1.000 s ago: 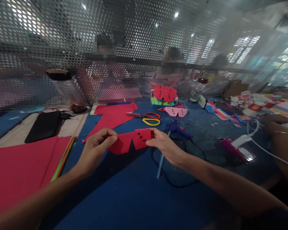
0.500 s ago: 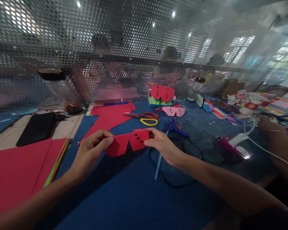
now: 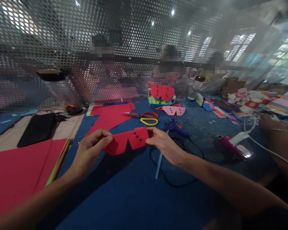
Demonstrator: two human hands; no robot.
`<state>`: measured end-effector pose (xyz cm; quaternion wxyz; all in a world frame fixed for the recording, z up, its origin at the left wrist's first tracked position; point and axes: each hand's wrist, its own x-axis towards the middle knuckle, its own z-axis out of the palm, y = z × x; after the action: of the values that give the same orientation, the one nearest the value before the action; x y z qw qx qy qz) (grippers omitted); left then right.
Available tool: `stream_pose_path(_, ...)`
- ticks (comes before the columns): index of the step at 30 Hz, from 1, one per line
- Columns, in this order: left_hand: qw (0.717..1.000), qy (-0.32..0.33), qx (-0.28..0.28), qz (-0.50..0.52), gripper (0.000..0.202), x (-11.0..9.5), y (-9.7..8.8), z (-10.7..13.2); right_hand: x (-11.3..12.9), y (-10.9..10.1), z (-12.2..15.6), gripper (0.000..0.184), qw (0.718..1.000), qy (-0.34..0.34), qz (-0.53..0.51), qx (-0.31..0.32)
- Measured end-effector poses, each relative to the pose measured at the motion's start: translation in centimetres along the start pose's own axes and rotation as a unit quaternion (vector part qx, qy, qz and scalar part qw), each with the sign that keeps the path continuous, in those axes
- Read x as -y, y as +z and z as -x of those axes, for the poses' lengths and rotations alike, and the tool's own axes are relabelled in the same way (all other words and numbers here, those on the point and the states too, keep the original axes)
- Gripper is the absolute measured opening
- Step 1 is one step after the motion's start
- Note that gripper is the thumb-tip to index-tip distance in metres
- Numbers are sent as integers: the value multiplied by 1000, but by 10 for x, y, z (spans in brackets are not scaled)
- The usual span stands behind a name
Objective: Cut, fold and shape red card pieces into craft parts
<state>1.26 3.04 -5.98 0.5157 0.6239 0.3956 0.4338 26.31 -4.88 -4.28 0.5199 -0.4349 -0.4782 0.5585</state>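
Observation:
Both my hands hold up a red paper cutout point(image 3: 127, 142) with a notch in its lower edge and a few black dots on its right half. My left hand point(image 3: 91, 150) pinches its left end between thumb and fingers. My right hand point(image 3: 162, 145) pinches its right end. The cutout hangs a little above the blue table point(image 3: 124, 195).
Red-and-yellow scissors point(image 3: 146, 118), a blue glue gun point(image 3: 176, 127) with its black cord, a pink cutout point(image 3: 174, 111) and a stack topped by a red dotted cutout point(image 3: 162, 93) lie beyond. Red sheets point(image 3: 16, 172) sit left. Another person's arm point(image 3: 278, 137) reaches in at right. A perforated metal screen point(image 3: 134, 48) closes the back.
The cutout has been tilted slightly and its right end raised a touch. Both hands keep their grip in nearly the same place.

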Motion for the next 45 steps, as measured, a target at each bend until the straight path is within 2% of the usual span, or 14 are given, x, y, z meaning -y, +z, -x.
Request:
stream_pose_path(12,1000,7,1,-8,20,2,0,0,-1,2,0,35,1000,9,3,-5)
stream_pose_path(20,1000,6,9,8,19,6,-2,-1,-4,1,0,20,1000,8,28,9)
stream_pose_path(45,999,26,20,-17,17,-1,3,3,-1,8,-1,30,999,14,39,4)
